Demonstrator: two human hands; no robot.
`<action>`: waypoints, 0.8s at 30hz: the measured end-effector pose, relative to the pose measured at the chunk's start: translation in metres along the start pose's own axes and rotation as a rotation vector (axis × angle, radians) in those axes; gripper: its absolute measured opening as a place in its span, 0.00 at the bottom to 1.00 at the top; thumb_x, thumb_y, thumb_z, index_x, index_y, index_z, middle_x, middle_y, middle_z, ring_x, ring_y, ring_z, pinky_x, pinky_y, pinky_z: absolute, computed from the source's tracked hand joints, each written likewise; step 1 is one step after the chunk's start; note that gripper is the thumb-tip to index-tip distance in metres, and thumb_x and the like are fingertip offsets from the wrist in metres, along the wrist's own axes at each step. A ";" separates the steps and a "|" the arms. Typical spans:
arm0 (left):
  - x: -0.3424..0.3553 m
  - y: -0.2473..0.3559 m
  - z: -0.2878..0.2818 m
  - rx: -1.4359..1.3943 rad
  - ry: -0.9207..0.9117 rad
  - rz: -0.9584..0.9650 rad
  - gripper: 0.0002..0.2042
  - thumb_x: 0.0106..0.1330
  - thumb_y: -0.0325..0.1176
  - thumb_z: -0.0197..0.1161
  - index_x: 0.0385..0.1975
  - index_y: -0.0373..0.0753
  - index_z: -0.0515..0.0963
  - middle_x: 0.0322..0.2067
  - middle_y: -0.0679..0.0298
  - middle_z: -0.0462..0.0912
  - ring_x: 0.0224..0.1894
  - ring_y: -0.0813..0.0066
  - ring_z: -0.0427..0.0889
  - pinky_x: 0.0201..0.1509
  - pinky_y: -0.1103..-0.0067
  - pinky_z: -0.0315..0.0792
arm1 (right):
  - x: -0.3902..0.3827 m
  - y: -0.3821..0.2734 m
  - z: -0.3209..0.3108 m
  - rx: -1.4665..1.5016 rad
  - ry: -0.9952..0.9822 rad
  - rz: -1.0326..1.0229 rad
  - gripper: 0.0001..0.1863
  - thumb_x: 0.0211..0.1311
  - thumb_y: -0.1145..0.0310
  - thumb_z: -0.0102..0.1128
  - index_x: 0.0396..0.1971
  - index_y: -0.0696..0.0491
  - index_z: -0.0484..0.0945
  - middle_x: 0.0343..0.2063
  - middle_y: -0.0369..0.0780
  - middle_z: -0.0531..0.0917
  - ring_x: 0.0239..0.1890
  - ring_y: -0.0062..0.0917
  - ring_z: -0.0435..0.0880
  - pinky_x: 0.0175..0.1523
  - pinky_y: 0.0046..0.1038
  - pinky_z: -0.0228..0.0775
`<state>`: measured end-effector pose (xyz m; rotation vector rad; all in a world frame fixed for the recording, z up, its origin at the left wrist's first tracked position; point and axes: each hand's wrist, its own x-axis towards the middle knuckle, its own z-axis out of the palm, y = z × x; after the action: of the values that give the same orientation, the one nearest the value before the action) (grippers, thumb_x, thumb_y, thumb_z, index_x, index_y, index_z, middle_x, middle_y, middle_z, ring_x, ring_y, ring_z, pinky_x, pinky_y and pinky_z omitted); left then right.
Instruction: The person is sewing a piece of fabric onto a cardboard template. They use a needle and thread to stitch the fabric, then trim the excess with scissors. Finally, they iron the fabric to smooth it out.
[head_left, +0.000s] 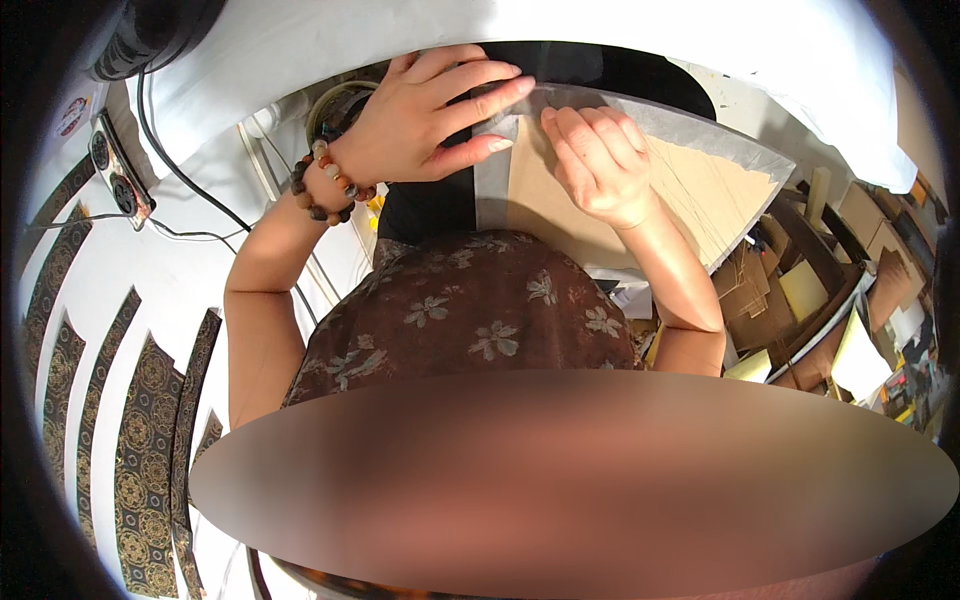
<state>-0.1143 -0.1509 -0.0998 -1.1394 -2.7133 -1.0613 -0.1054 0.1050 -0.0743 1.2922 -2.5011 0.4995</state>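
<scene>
A tan sheet (pixel 650 240) with a grey, thin-looking border (pixel 700 125) lies tilted in front of my body, partly over a black surface (pixel 430 208). My left hand (pixel 430 110) reaches in from the left with its fingers stretched and spread. Its fingertips are by the grey border at the sheet's upper left corner. Curled over the sheet, close to that corner, is my right hand (pixel 600 155), its fingers pressed together. Whatever its fingertips pinch is hidden. A beaded bracelet (pixel 325 185) circles my left wrist. Thin dark lines run across the sheet's right part.
White cloth or paper (pixel 620 30) spans the far side. Patterned dark-and-gold strips (pixel 150 470) lie on the white surface at left, near a power socket (pixel 125 190) with black cables (pixel 190 180). Cardboard pieces and papers (pixel 800 290) are heaped at right.
</scene>
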 end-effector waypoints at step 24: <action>0.000 0.005 0.011 -0.344 -0.173 -0.074 0.33 0.64 0.41 0.70 0.69 0.42 0.71 0.66 0.60 0.70 0.63 0.58 0.76 0.66 0.68 0.74 | 0.006 -0.004 -0.008 -0.020 -0.095 0.015 0.14 0.45 0.72 0.65 0.35 0.59 0.82 0.42 0.39 0.81 0.42 0.29 0.79 0.52 0.33 0.72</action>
<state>-0.1084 -0.1415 -0.1057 -1.2323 -2.7939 -1.5577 -0.1050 0.1021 -0.0638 1.3197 -2.5876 0.4246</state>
